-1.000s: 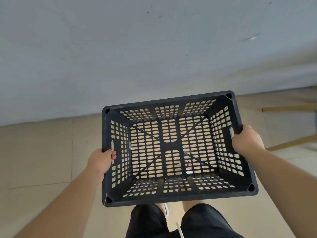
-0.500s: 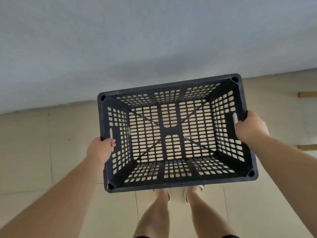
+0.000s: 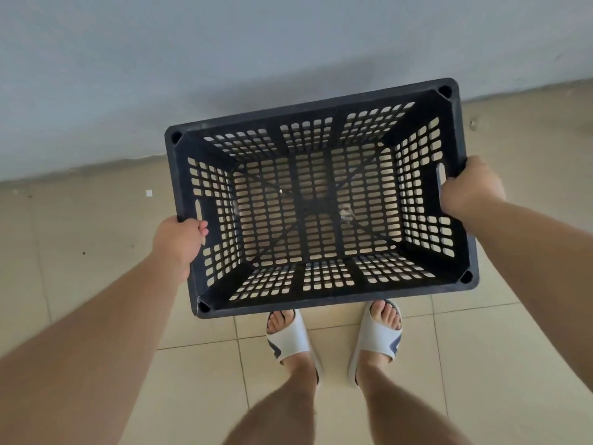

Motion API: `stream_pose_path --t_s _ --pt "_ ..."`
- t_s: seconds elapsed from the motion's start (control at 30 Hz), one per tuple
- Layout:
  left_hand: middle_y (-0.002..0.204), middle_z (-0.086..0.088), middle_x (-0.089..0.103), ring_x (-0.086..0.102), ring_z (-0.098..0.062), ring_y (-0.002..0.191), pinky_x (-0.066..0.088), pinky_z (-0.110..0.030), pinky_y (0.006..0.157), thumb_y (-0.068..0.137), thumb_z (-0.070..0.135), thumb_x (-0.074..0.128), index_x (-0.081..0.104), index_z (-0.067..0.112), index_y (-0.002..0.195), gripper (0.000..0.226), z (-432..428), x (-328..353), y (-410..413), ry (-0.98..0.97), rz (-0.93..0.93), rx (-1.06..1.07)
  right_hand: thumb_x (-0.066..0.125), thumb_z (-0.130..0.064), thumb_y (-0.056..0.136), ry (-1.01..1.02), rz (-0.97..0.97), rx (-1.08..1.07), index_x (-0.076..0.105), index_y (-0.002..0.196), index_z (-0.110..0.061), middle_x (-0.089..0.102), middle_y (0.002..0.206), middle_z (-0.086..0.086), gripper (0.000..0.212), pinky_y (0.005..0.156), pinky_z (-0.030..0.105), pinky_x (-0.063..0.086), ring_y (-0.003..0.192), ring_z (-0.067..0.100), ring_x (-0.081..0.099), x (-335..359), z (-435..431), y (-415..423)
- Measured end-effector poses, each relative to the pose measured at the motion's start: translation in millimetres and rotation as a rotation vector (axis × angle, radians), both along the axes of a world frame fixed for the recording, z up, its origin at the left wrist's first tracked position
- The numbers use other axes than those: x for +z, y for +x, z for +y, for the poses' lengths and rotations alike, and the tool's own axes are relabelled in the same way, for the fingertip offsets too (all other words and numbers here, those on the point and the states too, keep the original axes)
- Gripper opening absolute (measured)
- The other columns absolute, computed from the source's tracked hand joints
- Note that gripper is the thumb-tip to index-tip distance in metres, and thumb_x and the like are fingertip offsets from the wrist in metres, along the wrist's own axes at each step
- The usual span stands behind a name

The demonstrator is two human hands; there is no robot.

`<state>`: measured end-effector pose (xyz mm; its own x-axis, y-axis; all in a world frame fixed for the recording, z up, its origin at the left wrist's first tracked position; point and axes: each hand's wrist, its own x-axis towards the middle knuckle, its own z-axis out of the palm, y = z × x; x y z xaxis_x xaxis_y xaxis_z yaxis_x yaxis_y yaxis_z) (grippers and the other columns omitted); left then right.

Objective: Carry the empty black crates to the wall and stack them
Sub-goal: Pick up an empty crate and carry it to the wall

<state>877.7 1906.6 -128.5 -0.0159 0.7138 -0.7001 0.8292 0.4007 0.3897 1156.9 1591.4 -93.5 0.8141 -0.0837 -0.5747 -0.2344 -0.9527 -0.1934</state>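
Where the pale grey wall (image 3: 224, 59) fills the far part of the view, I see it meet a floor (image 3: 80, 284) of beige tiles along a line that slopes up toward the right. The black crate (image 3: 321, 293) is next in size: an open-topped, perforated plastic box held in the air above the floor, near the wall but not touching it, with its long sides running left to right and its right end tilted slightly farther away. Through its slotted bottom the tiles show, and I see nothing large inside (a few small pale specks on the base are too small for me to identify). The left hand (image 3: 179, 239) is closed around the rim at the crate's left short side, just below the handle slot, with fingertips curled over the edge. The right hand (image 3: 470, 187) is closed around the right short side beside its handle slot. Below the near long edge stand two feet in white slides, the left slide (image 3: 292, 342) and the right slide (image 3: 378, 335), side by side on the tiles. A small white scrap (image 3: 148, 193) lies on the floor left of the crate, near the wall.
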Motion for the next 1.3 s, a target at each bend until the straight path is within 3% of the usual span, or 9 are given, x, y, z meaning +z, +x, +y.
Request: stream_pose_path --t_s 0.33,0.43,0.5,0.57,0.63,0.73,0.87,1.0,1.3 --pt "0.113 -0.002 0.070 0.065 -0.022 0.110 0.049 -0.046 0.103 0.102 0.015 0.044 0.056 0.015 0.121 0.023 3 -28 9 0.030 0.015 -0.071 0.054 -0.015 0.094 -0.055 0.020 0.033 0.042 0.134 -0.005 0.057 0.122 0.023 0.043 0.088 0.054 0.053 0.108 0.045 0.058 -37 5 11" --pt "0.122 -0.007 0.067 0.064 -0.032 0.107 0.055 -0.047 0.090 0.099 0.019 0.049 0.054 0.014 0.133 0.034 4 -15 9 -0.003 0.086 -0.163 0.060 -0.015 0.092 -0.104 0.045 0.040 0.037 0.138 -0.002 0.051 0.130 0.023 0.053 0.093 0.053 0.051 0.116 0.044 0.054 -28 11 8" --pt "0.126 -0.008 0.064 0.064 -0.034 0.108 0.056 -0.042 0.080 0.099 0.019 0.052 0.052 0.016 0.138 0.039 -3 3 9 0.069 0.130 -0.254 0.062 -0.014 0.088 -0.156 0.005 0.065 0.033 0.139 -0.002 0.043 0.136 0.023 0.060 0.099 0.049 0.045 0.123 0.044 0.046 -16 14 2" --pt "0.138 -0.012 0.054 0.059 -0.035 0.118 0.056 -0.046 0.087 0.097 0.016 0.056 0.047 0.014 0.143 0.047 -20 27 12 0.230 0.194 -0.352 0.062 -0.010 0.085 -0.151 -0.001 0.099 0.031 0.140 -0.006 0.037 0.138 0.021 0.063 0.098 0.049 0.042 0.126 0.042 0.040 4 14 -9" --pt "0.140 -0.011 0.048 0.059 -0.034 0.116 0.057 -0.050 0.090 0.094 0.015 0.060 0.045 0.015 0.144 0.053 -43 58 17 0.292 0.191 -0.423 0.060 -0.008 0.084 -0.120 0.053 0.142 0.028 0.142 -0.011 0.034 0.139 0.018 0.067 0.095 0.050 0.043 0.127 0.041 0.037 31 12 -25" --pt "0.131 -0.007 0.054 0.063 -0.031 0.106 0.060 -0.052 0.082 0.090 0.021 0.061 0.048 0.019 0.139 0.051 -78 108 27 0.252 0.113 -0.546 0.056 -0.015 0.088 -0.089 0.120 0.191 0.026 0.145 -0.015 0.033 0.142 0.015 0.065 0.096 0.052 0.043 0.127 0.040 0.036 78 6 -48" --pt "0.131 -0.009 0.056 0.056 -0.030 0.115 0.052 -0.047 0.095 0.092 0.019 0.059 0.052 0.015 0.138 0.047 -122 192 39 0.247 0.156 -0.790 0.052 -0.019 0.088 -0.074 0.193 0.175 0.029 0.143 -0.015 0.036 0.140 0.012 0.060 0.097 0.052 0.042 0.127 0.038 0.037 158 -6 -69" --pt "0.133 -0.005 0.053 0.050 -0.027 0.119 0.049 -0.046 0.093 0.093 0.021 0.054 0.051 0.019 0.138 0.045 -161 291 50 0.223 0.167 -0.939 0.049 -0.022 0.088 -0.039 0.229 0.087 0.033 0.138 -0.016 0.039 0.135 0.012 0.053 0.093 0.049 0.042 0.123 0.036 0.040 251 -23 -86" --pt "0.136 0.001 0.050 0.050 -0.023 0.119 0.048 -0.043 0.091 0.094 0.049 0.048 0.046 0.026 0.137 0.049 -225 466 78 0.258 0.165 -1.287 0.046 -0.031 0.090 0.028 0.175 -0.001 0.032 0.141 -0.025 0.040 0.142 0.004 0.053 0.092 0.047 0.037 0.127 0.031 0.036 439 -69 -124"
